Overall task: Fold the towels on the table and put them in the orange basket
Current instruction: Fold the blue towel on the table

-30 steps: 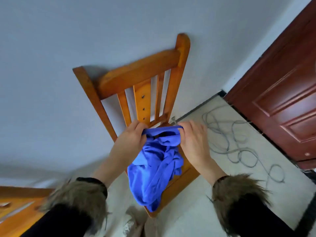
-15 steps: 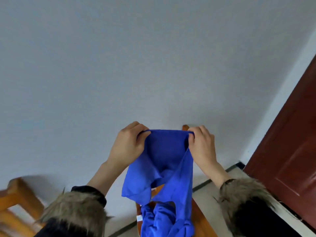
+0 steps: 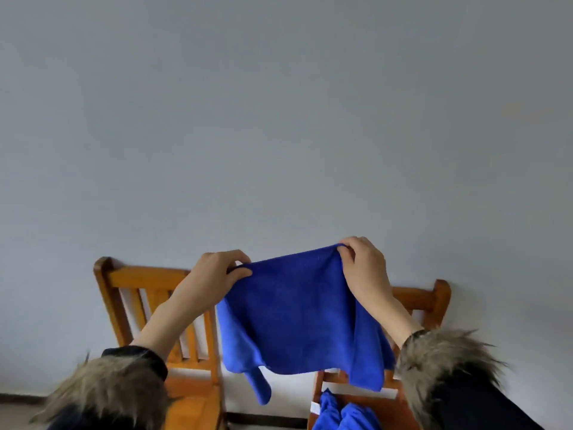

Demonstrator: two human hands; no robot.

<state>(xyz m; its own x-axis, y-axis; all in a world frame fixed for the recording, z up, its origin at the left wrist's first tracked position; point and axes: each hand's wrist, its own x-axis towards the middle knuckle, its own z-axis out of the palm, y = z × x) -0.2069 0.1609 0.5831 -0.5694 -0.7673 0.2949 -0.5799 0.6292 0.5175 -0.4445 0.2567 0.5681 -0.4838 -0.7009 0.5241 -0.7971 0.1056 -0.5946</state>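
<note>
Left grip and right grip each pinching blue towel top corners, cloth hanging between them

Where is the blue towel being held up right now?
Lower centre of the head view: the blue towel hangs between left hand and right hand, before two wooden chairs.

The hands have spread apart, stretching the blue towel open and higher.
</note>
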